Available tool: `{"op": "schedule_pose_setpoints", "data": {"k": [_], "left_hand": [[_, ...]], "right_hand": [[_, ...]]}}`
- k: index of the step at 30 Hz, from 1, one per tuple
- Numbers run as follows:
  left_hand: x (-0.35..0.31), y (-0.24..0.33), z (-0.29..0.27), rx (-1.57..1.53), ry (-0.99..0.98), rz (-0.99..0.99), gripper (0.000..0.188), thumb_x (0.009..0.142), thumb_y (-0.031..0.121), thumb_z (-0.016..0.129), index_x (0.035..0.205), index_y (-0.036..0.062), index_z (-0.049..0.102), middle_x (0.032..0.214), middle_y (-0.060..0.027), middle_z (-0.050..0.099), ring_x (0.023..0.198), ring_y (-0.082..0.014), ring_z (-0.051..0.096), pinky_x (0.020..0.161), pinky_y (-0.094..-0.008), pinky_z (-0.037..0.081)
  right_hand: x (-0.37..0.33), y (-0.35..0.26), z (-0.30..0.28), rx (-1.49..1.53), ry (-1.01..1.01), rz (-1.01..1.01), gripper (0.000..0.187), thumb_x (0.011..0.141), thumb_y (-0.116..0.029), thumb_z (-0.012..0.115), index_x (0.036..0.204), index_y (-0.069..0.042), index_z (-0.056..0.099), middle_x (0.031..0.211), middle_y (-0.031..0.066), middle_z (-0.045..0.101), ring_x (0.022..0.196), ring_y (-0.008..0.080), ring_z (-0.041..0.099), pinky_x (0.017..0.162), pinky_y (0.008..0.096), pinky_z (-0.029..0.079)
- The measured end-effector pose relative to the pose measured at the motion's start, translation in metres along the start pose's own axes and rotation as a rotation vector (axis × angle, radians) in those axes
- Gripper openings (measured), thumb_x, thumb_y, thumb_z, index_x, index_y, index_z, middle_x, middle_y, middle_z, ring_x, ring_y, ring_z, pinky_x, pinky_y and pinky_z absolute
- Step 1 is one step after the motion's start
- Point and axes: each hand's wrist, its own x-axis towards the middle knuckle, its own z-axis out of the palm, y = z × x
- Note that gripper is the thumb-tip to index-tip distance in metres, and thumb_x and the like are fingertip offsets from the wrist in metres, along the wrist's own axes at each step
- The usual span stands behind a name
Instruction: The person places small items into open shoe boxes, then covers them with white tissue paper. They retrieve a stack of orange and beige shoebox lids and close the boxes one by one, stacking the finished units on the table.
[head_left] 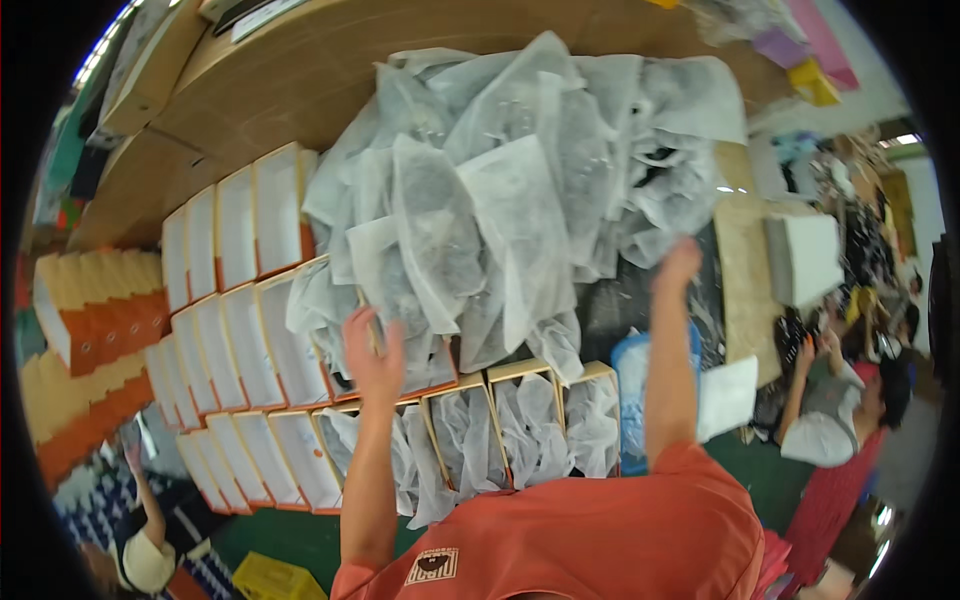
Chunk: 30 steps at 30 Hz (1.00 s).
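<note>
My left hand point(374, 358) is over the row of open boxes, thumb and fingers apart on either side of a tan box edge; I cannot tell whether it presses on it. Beside it, a heap of white translucent cloth-like bags point(520, 190) with dark contents covers the middle of the table. My right hand point(678, 265) reaches to the heap's right side, next to a crumpled bag point(668, 205); its fingers are blurred. Nearest me, orange-rimmed boxes point(462, 440) hold white bags. White-lined open boxes point(238, 230) stand in rows to the left.
A blue tray point(630, 400) lies by my right forearm, with a white sheet point(726, 397) beside it. Stacked orange and tan boxes point(95, 310) stand far left. A yellow crate point(278, 578) is on the floor. Other people point(835, 400) are at right and lower left.
</note>
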Motion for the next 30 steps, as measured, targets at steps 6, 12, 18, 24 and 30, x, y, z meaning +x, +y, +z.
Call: {"op": "schedule_pose_setpoints", "data": {"k": [6,12,18,24,30], "left_hand": [[0.078,0.045,0.085,0.206,-0.094,-0.094,0.034,0.085,0.021,0.071,0.11,0.0011,0.06,0.101,-0.0181,0.066,0.09,-0.0329,0.065,0.077,-0.0426,0.05],[0.053,0.068,0.07,-0.208,-0.134,-0.394,0.026,0.086,0.012,0.062,0.109,0.0019,0.057,0.093,-0.0138,0.066,0.085,-0.0215,0.063,0.076,-0.0345,0.049],[-0.048,0.055,-0.013,-1.051,-0.046,-0.624,0.051,0.088,0.015,0.062,0.136,0.0044,0.046,0.129,-0.0097,0.058,0.112,-0.0235,0.059,0.095,-0.0372,0.049],[-0.081,0.011,-0.095,-1.625,0.069,-0.983,0.06,0.096,0.048,0.06,0.136,0.0035,0.054,0.128,-0.0133,0.065,0.109,-0.0266,0.066,0.096,-0.0407,0.054],[-0.096,-0.144,-0.192,-0.243,0.198,-0.787,0.066,0.098,0.048,0.058,0.136,-0.0057,0.051,0.13,-0.0155,0.063,0.119,-0.0262,0.06,0.105,-0.0367,0.045]], "right_hand": [[0.077,-0.005,0.056,0.068,-0.22,0.382,0.027,0.087,-0.02,0.072,0.104,-0.001,0.062,0.09,0.0126,0.065,0.076,0.0264,0.066,0.054,0.0449,0.048],[-0.055,0.016,-0.013,0.405,-0.272,0.442,0.034,0.096,-0.009,0.055,0.127,0.003,0.057,0.123,0.0174,0.063,0.107,0.0291,0.065,0.09,0.0445,0.055],[-0.187,-0.059,-0.115,0.558,-0.886,0.735,0.047,0.097,-0.019,0.056,0.138,0.003,0.049,0.132,0.0197,0.06,0.123,0.0343,0.059,0.101,0.0474,0.051],[-0.323,-0.106,-0.072,0.598,-1.094,0.905,0.06,0.094,-0.03,0.061,0.145,-0.004,0.045,0.137,0.0167,0.058,0.125,0.032,0.058,0.1,0.0451,0.051],[-0.467,-0.077,0.057,-0.242,-1.292,0.306,0.046,0.093,-0.019,0.061,0.136,-0.003,0.057,0.126,0.0097,0.064,0.112,0.024,0.064,0.093,0.0408,0.053]]}}
